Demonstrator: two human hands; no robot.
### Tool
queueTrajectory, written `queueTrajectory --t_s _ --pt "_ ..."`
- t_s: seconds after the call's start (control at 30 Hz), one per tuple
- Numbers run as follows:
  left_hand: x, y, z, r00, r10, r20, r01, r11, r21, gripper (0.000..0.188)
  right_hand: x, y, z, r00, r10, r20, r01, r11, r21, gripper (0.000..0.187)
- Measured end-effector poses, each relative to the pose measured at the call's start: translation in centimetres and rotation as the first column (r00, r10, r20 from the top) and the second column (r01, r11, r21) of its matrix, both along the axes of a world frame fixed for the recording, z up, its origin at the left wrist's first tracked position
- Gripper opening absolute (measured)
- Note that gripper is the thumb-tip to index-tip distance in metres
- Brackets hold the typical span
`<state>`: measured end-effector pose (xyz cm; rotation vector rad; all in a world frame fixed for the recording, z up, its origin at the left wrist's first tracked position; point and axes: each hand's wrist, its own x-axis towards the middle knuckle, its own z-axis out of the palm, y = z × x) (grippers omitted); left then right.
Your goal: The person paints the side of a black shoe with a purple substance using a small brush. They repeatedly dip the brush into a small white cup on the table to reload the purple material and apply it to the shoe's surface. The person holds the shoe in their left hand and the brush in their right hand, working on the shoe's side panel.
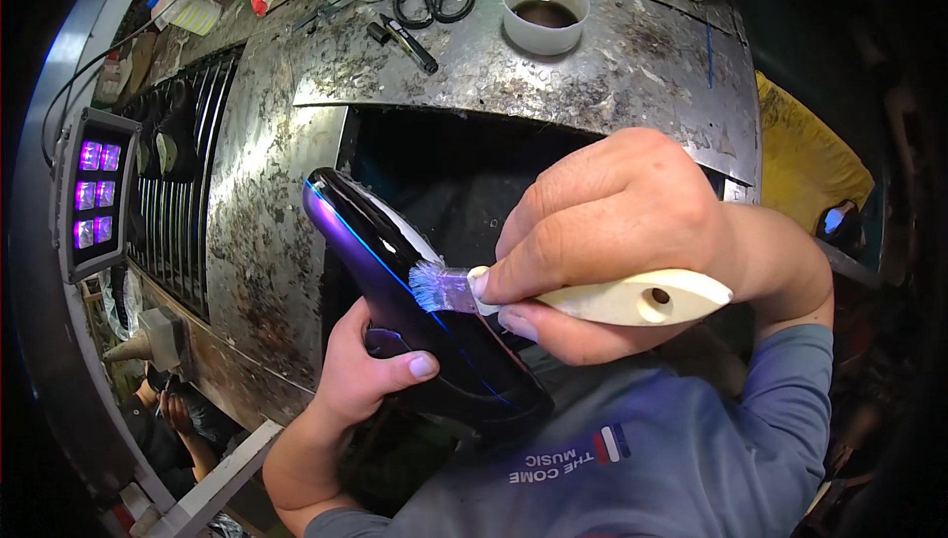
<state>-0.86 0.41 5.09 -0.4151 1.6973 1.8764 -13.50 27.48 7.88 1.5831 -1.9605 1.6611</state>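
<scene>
Arching in from the right, wrist bent and knuckles up, the person's right hand (612,227) pinches a cream-handled brush (612,301) narrowly between thumb and fingers. Brush tip touches a glossy black shoe-shaped piece (454,350), mid-scene, slanting from far left to near right. Left hand (367,380), at its near left, grips the side, thumb on top; other fingers hidden. White cup (546,37) of dark liquid stands on the far bench (632,84).
</scene>
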Motion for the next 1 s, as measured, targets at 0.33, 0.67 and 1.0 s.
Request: queueTrajectory --t_s 0.33,0.67,1.0 --pt "-0.3 0.8 -0.4 0.994 0.087 0.06 -0.096 0.981 0.17 0.065 0.6 -0.1 -1.0 0.993 0.065 0.096 -0.069 0.997 0.046 0.012" --pt "-0.4 0.4 -1.3 0.989 0.106 0.101 -0.123 0.977 0.174 0.057 0.9 0.5 -0.8 0.966 0.203 0.157 -0.231 0.955 0.188 0.011" --pt "0.9 0.2 -2.8 0.98 0.176 0.094 -0.191 0.966 0.176 0.063 -11.2 6.5 -0.7 0.767 -0.636 -0.079 0.622 0.709 0.332 0.024"
